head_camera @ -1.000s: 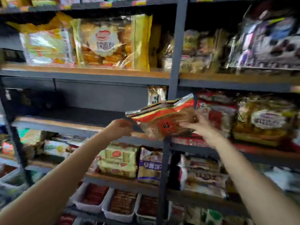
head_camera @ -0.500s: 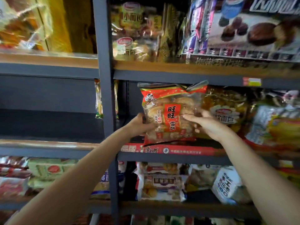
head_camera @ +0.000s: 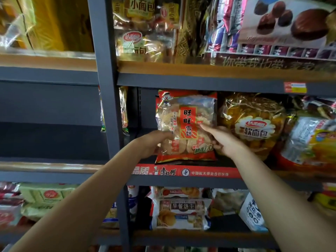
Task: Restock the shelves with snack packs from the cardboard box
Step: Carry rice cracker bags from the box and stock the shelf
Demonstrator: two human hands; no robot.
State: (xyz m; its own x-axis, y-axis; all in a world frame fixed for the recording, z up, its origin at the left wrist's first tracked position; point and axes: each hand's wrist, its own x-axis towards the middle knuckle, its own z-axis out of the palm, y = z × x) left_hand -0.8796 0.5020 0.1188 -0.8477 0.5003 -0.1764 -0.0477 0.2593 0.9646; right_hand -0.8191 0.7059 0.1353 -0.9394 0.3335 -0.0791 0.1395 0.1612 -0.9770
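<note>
- Where the grey upright post (head_camera: 107, 99) splits the rack, the right bay's middle shelf (head_camera: 181, 180) carries the rice cracker pack (head_camera: 186, 124), upright, face out, bottom edge on the shelf just behind the red price strip (head_camera: 187, 172).
- Just right of it, touching or nearly so: a gold soft bread bag (head_camera: 254, 124). Further right, more packs, blurred.
- Left of the pack, a bare gap, then a thin packet (head_camera: 124, 110) beside the post. Left bay at this level is dark.
- Shelf above: bread bags (head_camera: 143, 30) and a chocolate snack box (head_camera: 291, 24). Shelf below: a biscuit pack (head_camera: 180, 211).
- Both forearms reach up and forward from the lower corners, converging on the pack.
- Left hand (head_camera: 154, 144): fingers curled around the pack's lower left edge, gripping it.
- Right hand (head_camera: 223, 140): index finger stretched across the pack's front, other fingers curled at its lower right edge, holding it.
</note>
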